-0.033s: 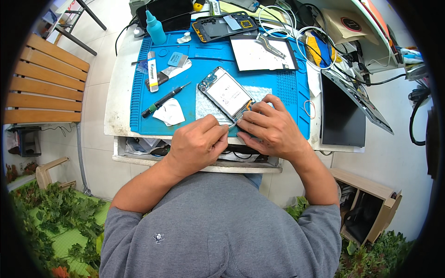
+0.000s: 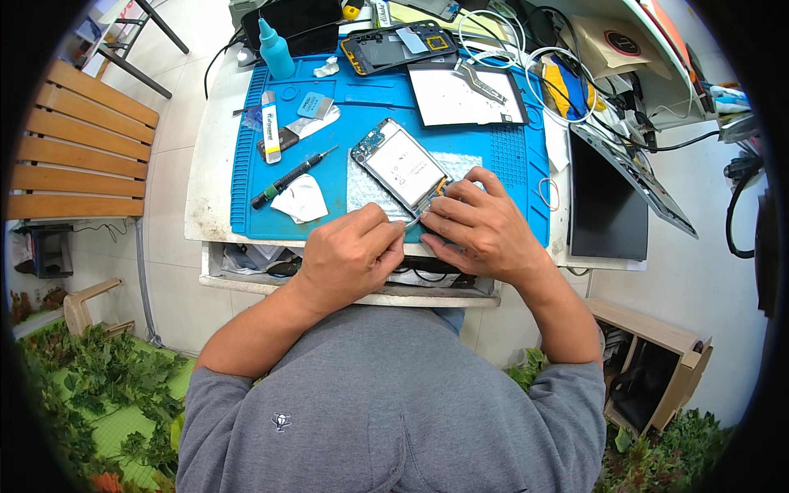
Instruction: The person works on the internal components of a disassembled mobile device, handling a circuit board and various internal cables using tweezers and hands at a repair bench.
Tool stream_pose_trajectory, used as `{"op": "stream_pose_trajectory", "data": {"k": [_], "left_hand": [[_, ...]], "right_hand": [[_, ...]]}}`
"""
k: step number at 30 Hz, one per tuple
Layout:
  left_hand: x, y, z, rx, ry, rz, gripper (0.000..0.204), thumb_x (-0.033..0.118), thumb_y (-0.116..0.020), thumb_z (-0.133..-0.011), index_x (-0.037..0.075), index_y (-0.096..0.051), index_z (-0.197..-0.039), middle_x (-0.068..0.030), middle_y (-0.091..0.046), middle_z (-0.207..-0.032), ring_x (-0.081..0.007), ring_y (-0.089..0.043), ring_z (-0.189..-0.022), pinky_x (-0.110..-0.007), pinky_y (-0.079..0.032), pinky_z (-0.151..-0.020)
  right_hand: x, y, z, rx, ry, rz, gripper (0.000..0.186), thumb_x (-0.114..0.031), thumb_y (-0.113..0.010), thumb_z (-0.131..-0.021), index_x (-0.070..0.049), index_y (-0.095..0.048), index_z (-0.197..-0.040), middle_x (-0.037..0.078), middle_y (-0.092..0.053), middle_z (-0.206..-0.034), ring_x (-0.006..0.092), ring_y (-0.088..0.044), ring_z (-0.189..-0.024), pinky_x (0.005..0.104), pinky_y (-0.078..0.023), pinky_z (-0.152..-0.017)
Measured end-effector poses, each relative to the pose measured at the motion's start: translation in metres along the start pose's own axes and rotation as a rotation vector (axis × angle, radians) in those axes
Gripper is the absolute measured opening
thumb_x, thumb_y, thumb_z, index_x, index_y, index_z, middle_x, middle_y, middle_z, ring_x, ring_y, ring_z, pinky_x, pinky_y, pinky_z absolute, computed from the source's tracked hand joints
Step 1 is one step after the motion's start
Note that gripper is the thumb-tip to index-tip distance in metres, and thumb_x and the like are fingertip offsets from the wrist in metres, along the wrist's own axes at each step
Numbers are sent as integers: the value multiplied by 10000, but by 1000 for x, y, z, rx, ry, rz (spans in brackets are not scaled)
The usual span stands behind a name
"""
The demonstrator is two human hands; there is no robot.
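An opened phone [image 2: 403,164] lies tilted on a bubble-wrap sheet [image 2: 362,191], its white battery and green circuit board bare. At its lower right end, my right hand [image 2: 481,230] is curled with the fingers gripping the edge. My left hand [image 2: 349,256] is closed in a pinch just left of that end. A thin pale piece [image 2: 412,223] shows between the fingertips of both hands; its kind is too small to tell. The fingers partly cover the phone's lower end.
On the blue mat [image 2: 329,222] lie a screwdriver [image 2: 296,176], a white scrap [image 2: 301,200] and a blue bottle [image 2: 277,54]. Further back are a phone frame [image 2: 386,51], tweezers [image 2: 481,84] on a white panel [image 2: 444,103], and coiled cables. An open drawer [image 2: 345,294] juts below the bench.
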State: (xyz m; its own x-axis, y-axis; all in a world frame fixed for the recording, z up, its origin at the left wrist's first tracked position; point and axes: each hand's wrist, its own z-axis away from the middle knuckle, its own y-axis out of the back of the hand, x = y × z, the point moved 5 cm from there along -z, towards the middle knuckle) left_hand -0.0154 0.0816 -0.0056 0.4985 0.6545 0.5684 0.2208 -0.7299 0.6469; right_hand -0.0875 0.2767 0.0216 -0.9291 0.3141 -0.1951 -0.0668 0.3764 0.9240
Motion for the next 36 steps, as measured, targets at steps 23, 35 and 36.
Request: {"op": "stream_pose_trajectory", "data": {"k": [23,35,36], "left_hand": [[-9,12,-13,-286,-129,-68,396,136,-859,-913,147,-833,-1308,-29,-736,-995,-223,-759,-818,-381,-602,-666],[-10,3,-16,-343,-303,-179,512,189,-930,-851,164,-834,-1353,-9,-675,-934,-204,-736,-793,-369,-590,-643],[-10,3,-15,-335,-312,-182,530,190,-939,-843,165,-833,-1361,-8,-670,-931,-201,-733,-794,-367,-591,-642]], "right_hand": [[-2,0,4,48,-24,8,238,-235,-929,-915,-96,-818,-1074,11,-736,-1071,241,-698,-1081,504,-526,-1124],[1,-5,10,81,-18,-17,196,-226,-917,-928,-92,-833,-1043,17,-749,-1080,244,-701,-1098,506,-514,-1139],[1,-6,10,80,-14,-21,189,-227,-916,-930,-92,-838,-1037,17,-751,-1083,244,-701,-1104,508,-511,-1141]]}}
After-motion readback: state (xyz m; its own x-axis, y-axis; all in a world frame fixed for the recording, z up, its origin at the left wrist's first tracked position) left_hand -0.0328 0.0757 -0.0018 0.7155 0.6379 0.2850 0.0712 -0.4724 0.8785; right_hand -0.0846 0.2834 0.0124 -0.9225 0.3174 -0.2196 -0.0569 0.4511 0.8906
